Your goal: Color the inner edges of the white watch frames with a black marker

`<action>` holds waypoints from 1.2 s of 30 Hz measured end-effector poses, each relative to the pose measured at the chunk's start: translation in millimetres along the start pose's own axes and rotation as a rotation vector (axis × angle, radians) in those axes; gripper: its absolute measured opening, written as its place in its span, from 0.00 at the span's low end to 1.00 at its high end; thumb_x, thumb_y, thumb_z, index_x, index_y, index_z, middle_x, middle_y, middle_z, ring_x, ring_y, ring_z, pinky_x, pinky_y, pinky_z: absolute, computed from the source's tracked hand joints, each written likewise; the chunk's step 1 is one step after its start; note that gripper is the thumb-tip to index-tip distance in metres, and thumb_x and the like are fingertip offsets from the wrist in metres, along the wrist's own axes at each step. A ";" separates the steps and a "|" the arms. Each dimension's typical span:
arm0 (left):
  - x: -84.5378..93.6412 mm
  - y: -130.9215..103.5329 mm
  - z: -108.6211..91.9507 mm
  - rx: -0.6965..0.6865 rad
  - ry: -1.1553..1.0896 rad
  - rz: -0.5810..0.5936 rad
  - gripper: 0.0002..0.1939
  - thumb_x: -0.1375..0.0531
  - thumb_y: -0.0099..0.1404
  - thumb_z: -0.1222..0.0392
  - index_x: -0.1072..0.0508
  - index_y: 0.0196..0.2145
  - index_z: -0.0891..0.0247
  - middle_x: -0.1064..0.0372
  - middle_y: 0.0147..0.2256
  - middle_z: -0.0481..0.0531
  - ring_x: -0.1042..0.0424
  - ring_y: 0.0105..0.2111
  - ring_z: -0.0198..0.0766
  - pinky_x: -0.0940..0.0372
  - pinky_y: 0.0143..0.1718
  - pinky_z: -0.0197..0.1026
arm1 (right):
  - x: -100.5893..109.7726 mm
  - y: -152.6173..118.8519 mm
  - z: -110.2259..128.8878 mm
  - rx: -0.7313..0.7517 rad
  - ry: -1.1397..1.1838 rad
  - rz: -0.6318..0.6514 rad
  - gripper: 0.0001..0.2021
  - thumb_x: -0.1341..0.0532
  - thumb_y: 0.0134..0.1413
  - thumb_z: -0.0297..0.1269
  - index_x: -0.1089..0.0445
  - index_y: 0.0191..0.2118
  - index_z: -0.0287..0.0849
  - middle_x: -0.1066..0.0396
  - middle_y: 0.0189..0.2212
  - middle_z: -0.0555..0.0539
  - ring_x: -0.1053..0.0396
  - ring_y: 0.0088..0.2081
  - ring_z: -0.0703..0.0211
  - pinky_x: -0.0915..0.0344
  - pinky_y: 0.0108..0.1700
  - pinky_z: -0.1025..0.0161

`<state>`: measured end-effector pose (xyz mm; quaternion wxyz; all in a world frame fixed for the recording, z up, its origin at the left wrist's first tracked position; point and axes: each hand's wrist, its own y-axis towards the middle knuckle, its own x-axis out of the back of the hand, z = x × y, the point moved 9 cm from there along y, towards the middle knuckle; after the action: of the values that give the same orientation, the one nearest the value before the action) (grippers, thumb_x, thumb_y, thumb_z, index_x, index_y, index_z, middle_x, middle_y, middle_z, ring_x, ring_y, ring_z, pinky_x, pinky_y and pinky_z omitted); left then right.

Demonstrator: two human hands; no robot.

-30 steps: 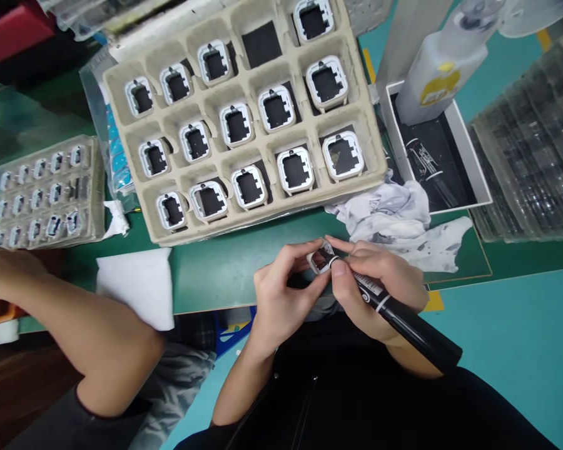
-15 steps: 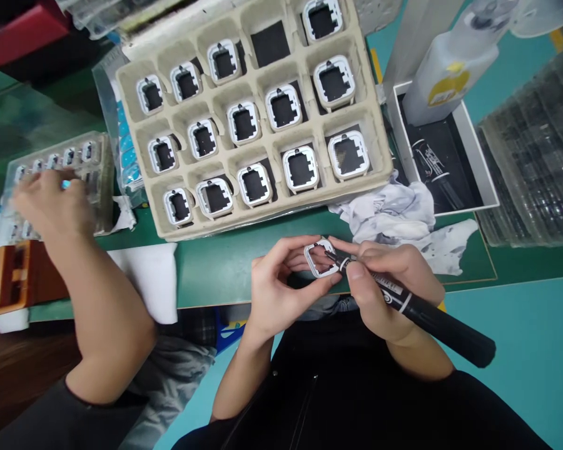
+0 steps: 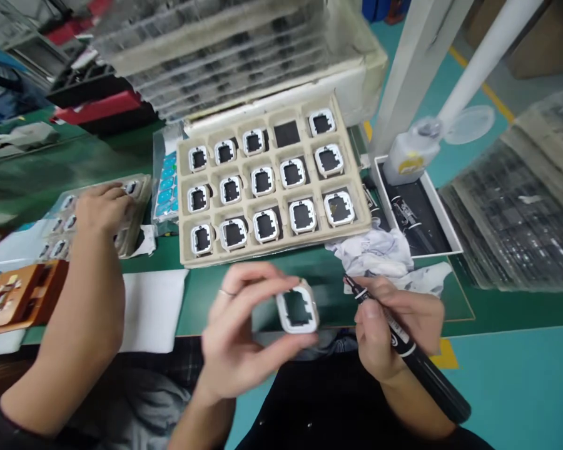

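Observation:
Between the thumb and fingers of my left hand (image 3: 248, 334) is a white square frame (image 3: 285, 319) with rounded corners, held upright above the table's front edge. My right hand (image 3: 394, 319) grips a black marker (image 3: 431, 381), its dark tip pointing up and left, apart from the frame. Beyond my hands lies a beige moulded tray (image 3: 281, 250) with similar white frames in its compartments; one compartment (image 3: 286, 133) in the back row shows only a dark bottom.
At the left, another person's hand (image 3: 101, 209) reaches over a clear tray (image 3: 143, 194). Crumpled cloths (image 3: 380, 253) lie right of the beige tray, beside a white box (image 3: 450, 225) with a bottle (image 3: 410, 156) and markers. Stacked clear trays (image 3: 520, 206) stand at the far right.
My left hand has moved left with the white frame, away from the marker tip, and turned it. The view has tilted up, showing more of the background. The other person's hand has shifted over the clear tray.

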<state>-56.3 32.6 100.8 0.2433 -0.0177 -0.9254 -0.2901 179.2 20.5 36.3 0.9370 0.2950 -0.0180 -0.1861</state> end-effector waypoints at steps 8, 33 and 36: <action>24.2 203.0 57.6 0.014 0.137 -0.051 0.38 0.08 0.45 0.60 0.14 0.53 0.62 0.17 0.49 0.51 0.23 0.47 0.47 0.27 0.72 0.62 | -7.7 5.4 8.3 0.010 -0.038 0.044 0.10 0.30 0.69 0.29 0.28 0.50 0.49 0.19 0.37 0.50 0.15 0.37 0.55 0.16 0.39 0.59; -66.6 343.3 118.8 0.215 0.305 0.381 0.25 0.34 0.79 0.53 0.23 0.25 0.66 0.20 0.34 0.49 0.21 0.69 0.50 0.45 0.81 0.77 | -11.4 3.5 11.1 0.008 -0.132 0.014 0.08 0.31 0.68 0.30 0.27 0.46 0.49 0.22 0.32 0.52 0.20 0.32 0.56 0.18 0.35 0.59; -63.1 342.9 111.8 0.249 0.283 0.356 0.18 0.22 0.67 0.55 0.22 0.25 0.62 0.16 0.35 0.46 0.14 0.60 0.44 0.34 0.80 0.65 | -10.9 3.6 10.7 0.013 -0.146 0.017 0.09 0.29 0.67 0.30 0.27 0.46 0.49 0.21 0.33 0.52 0.19 0.32 0.56 0.18 0.35 0.60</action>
<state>9.7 385.4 173.2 0.4178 -0.1093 -0.8931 -0.1263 168.7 21.2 47.9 0.9329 0.2865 -0.0898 -0.1988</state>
